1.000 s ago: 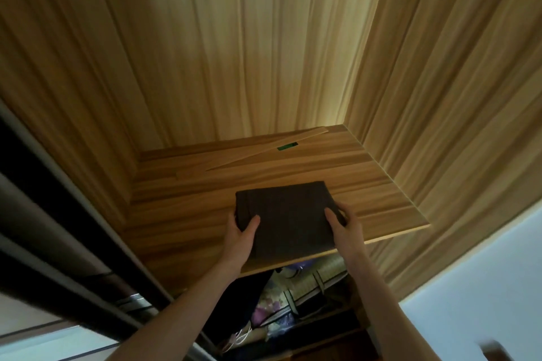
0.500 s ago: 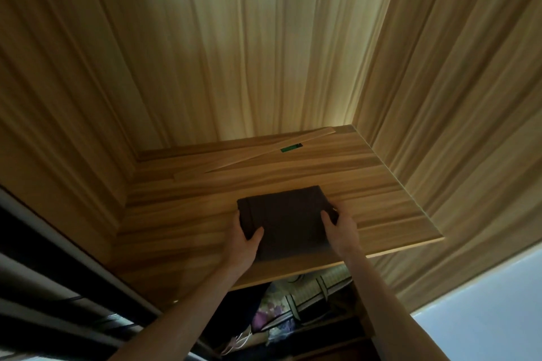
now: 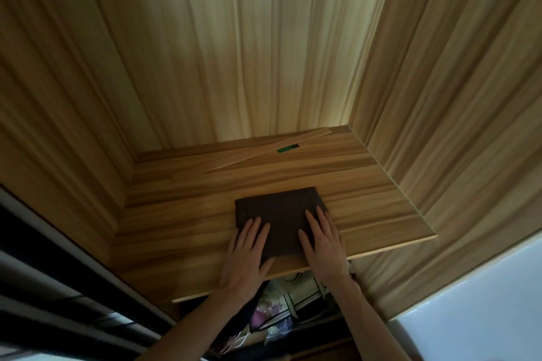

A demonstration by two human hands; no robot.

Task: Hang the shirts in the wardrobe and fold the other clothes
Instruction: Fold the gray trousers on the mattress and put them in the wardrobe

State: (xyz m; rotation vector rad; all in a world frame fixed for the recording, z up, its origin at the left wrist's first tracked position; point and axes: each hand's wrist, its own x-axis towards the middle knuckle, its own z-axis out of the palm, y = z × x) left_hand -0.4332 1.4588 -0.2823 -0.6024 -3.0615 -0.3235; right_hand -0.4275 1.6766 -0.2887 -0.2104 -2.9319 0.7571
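A dark brown folded garment [image 3: 281,214] lies flat on the wooden wardrobe shelf [image 3: 181,231], close to the shelf's front edge. My left hand [image 3: 246,255] lies flat with straight fingers on the garment's near left corner. My right hand [image 3: 322,240] presses flat on its near right part, fingers stretched forward. Neither hand grips the cloth.
A loose wooden strip [image 3: 252,155] lies slanted at the back of the shelf beside a small green object [image 3: 287,149]. Wooden walls close the shelf at the back and both sides. Below the shelf hang patterned clothes [image 3: 281,311]. A dark sliding-door track [image 3: 58,302] runs at the left.
Both hands let go of the garment's sides and now lie flat on top of it. The garment sits a little further onto the shelf.
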